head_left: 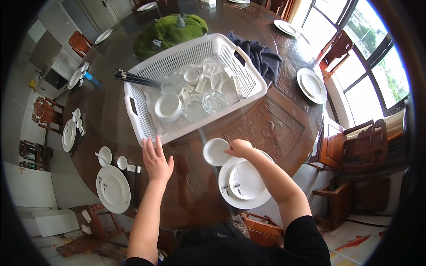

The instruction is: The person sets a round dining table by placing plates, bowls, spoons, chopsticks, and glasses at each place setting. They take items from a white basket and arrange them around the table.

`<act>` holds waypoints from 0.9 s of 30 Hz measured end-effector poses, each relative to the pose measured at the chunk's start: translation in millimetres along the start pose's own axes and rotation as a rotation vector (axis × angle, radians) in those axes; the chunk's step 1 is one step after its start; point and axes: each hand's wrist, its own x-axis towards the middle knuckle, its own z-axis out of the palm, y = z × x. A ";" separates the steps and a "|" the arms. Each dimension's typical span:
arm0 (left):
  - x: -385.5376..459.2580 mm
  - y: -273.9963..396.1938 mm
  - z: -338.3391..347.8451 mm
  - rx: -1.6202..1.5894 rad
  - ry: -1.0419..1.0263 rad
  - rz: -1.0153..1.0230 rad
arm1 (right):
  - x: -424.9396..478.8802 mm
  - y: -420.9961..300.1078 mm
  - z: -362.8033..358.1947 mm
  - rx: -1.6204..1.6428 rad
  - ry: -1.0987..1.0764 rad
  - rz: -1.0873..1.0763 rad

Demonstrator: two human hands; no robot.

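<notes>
My right hand (238,148) pinches the right rim of a small white bowl (215,152), which is at the upper left edge of two stacked white plates (248,181). Fingers spread and holding nothing, my left hand (157,161) is at the near left corner of a white plastic basket (196,129); whether it touches the basket is unclear. Inside the basket are stacked white bowls (168,105), white spoons (214,80), glass dishes (214,101) and dark chopsticks (138,78) leaning over its left side.
Place settings with plates (113,189) ring the round wooden table (186,186). Behind the basket lie a green moss centrepiece (169,31) and a dark cloth (261,58). Wooden chairs (364,143) surround the table; windows are at the right.
</notes>
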 end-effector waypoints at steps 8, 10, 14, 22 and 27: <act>4.5 23.3 0.3 -0.035 0.018 0.000 | -44.5 80.7 -9.1 0.101 0.129 0.042; 5.7 28.1 2.3 -0.049 0.023 -0.007 | -56.0 103.6 -2.1 0.221 0.039 0.080; 7.7 35.1 0.2 -0.057 0.005 -0.003 | -69.7 119.5 -0.9 0.319 0.018 0.022; 11.0 46.7 1.0 -0.059 0.007 0.027 | -89.2 135.3 10.2 0.415 -0.075 -0.029; 10.4 45.5 6.5 -0.062 -0.004 0.024 | -91.6 131.2 9.5 0.403 -0.020 0.037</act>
